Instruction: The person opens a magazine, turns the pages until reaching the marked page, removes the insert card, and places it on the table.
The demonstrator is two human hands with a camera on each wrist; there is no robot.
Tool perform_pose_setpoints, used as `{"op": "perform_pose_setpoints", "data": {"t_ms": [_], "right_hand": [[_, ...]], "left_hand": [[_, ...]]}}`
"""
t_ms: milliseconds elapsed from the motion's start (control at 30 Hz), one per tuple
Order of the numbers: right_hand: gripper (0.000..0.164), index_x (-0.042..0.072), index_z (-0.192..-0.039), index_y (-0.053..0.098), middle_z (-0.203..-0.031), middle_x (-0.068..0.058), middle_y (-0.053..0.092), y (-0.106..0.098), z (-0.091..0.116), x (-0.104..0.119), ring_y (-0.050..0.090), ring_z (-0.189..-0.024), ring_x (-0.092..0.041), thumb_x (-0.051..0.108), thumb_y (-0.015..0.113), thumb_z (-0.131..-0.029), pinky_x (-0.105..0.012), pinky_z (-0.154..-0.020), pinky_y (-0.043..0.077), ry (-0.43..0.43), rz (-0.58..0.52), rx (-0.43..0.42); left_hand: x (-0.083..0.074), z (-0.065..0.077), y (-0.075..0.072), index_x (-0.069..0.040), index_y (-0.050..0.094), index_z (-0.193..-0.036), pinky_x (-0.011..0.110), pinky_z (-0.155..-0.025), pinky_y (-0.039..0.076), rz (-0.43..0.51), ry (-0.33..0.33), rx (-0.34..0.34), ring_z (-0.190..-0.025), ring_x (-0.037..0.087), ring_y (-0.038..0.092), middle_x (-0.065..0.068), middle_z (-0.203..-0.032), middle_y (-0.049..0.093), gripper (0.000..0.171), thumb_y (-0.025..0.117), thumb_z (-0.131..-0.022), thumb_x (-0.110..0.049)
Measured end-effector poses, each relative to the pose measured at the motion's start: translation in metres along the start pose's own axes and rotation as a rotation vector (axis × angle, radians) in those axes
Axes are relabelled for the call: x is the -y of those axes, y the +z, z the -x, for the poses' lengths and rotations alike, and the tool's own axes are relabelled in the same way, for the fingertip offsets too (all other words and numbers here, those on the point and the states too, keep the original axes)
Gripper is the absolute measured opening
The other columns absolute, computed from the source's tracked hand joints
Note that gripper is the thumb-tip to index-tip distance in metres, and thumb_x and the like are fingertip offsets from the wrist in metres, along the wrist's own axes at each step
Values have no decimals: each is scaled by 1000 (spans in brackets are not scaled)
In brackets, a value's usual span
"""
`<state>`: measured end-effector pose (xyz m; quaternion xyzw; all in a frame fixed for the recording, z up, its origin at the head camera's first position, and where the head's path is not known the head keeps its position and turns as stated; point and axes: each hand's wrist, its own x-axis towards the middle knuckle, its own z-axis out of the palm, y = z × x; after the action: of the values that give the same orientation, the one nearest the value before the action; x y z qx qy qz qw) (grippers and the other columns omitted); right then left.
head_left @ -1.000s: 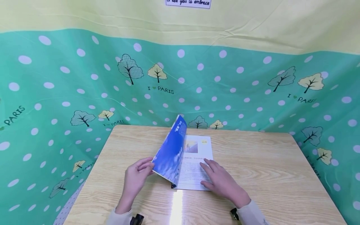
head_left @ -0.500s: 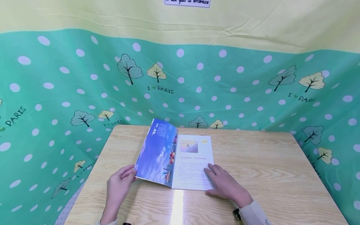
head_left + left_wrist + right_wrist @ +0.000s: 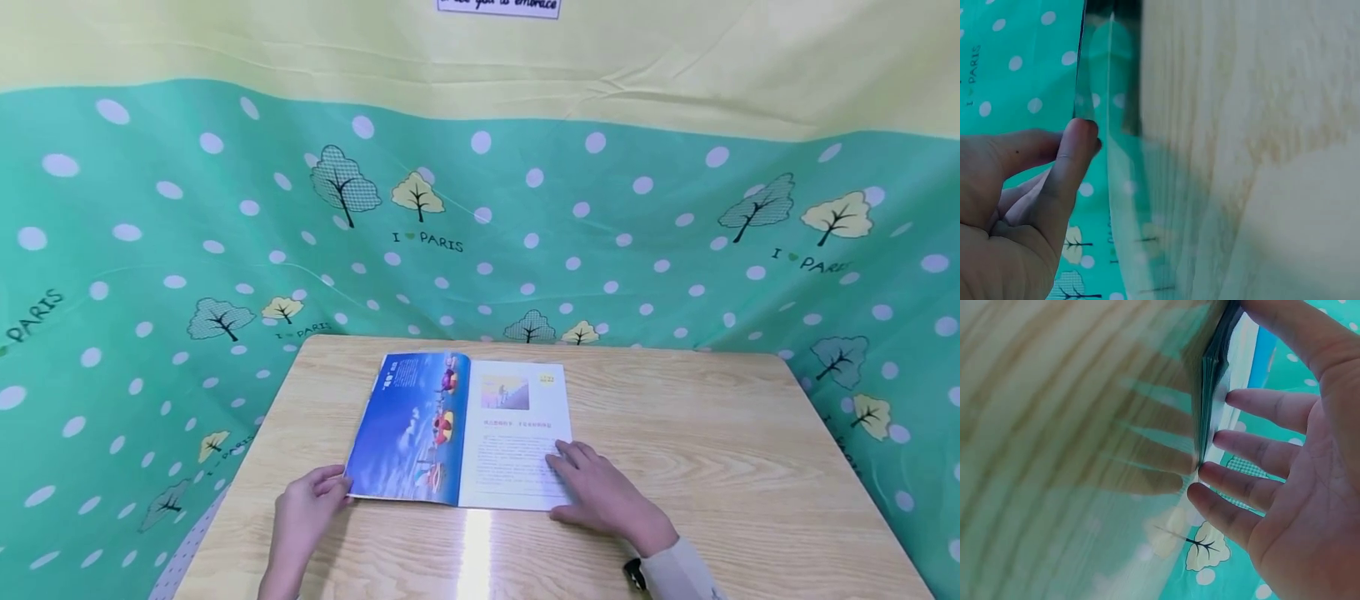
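An open magazine [image 3: 510, 475] lies on the wooden table, a blue sky picture on its left page [image 3: 401, 425] and a small photo above printed text on its right page. At the lower left corner of that blue page, my left hand [image 3: 303, 508] pinches the edge between thumb and fingers; the left wrist view shows the thumb [image 3: 1075, 147] against the thin edge. My right hand [image 3: 603, 496] rests at the lower right edge of the magazine. In the right wrist view its fingers [image 3: 1254, 447] are spread, with fingertips at the side of the page stack [image 3: 1207, 406].
The light wooden table [image 3: 675, 433] extends on both sides of the magazine. Behind it hangs a green dotted curtain [image 3: 570, 225] with tree prints and a yellow upper band. A bright light reflection shows on the front part of the table.
My left hand has moved left and down, swinging the blue page over from upright to nearly flat. The right hand has shifted slightly toward the lower right edge of the magazine.
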<state>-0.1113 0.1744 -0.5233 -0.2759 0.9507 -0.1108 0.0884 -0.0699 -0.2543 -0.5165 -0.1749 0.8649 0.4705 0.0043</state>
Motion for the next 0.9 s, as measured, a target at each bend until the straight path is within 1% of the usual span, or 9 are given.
{"op": "perform_pose_setpoints", "data": {"t_ms": [100,200,333,433,633,733,800,900], "right_hand": [[73,7,-141,55,-151,-18,43,-1,1,-2,40,-136,-40,52,73,-87,-59,-110,39,-3,-30,3],[64,7,-138,59,-148,-16,47,-3,2,-4,42,-136,-38,49,70,-91,-58,-111,38,4,-79,5],[55,7,-134,63,-141,-14,54,-6,2,-7,48,-132,-34,45,67,-95,-53,-109,43,-3,-124,-11],[51,8,-133,64,-137,-14,58,-8,2,-10,52,-128,-32,43,66,-96,-50,-107,46,-9,-137,-33],[48,8,-135,62,-137,-12,57,-9,4,-12,52,-128,-29,38,65,-98,-47,-107,47,37,-178,-82],[48,9,-136,61,-138,-11,57,-10,4,-12,52,-129,-29,38,66,-98,-47,-107,46,63,-191,-121],[50,9,-137,60,-138,-12,57,-10,3,-12,52,-129,-30,39,66,-97,-49,-107,46,90,-192,-156],[57,7,-140,57,-138,-14,57,-10,1,-11,51,-129,-34,45,65,-97,-53,-107,45,155,-181,-206]], "left_hand": [[2,-1,2,10,64,-121,25,-65,61,-20,9,21,-72,19,73,14,-93,75,34,69,-93,-10],[3,-3,4,13,63,-120,31,-66,62,-36,27,34,-70,20,73,16,-91,75,35,70,-92,-8],[5,-4,6,14,62,-119,33,-66,63,-57,35,41,-69,21,73,17,-90,74,35,69,-92,-6],[6,-5,6,14,62,-118,34,-66,63,-60,31,41,-69,21,73,17,-90,74,34,69,-92,-6],[6,-4,6,15,62,-118,35,-66,63,-40,18,53,-71,22,73,18,-92,74,34,69,-93,-7],[5,-3,6,15,63,-118,38,-68,63,-52,19,51,-71,22,74,18,-92,74,35,69,-93,-9],[6,-3,6,14,63,-118,41,-70,63,-68,26,43,-70,22,73,17,-91,75,35,70,-93,-10],[7,-3,5,14,64,-117,45,-73,62,-92,48,38,-69,20,73,15,-90,75,35,70,-93,-11]]}}
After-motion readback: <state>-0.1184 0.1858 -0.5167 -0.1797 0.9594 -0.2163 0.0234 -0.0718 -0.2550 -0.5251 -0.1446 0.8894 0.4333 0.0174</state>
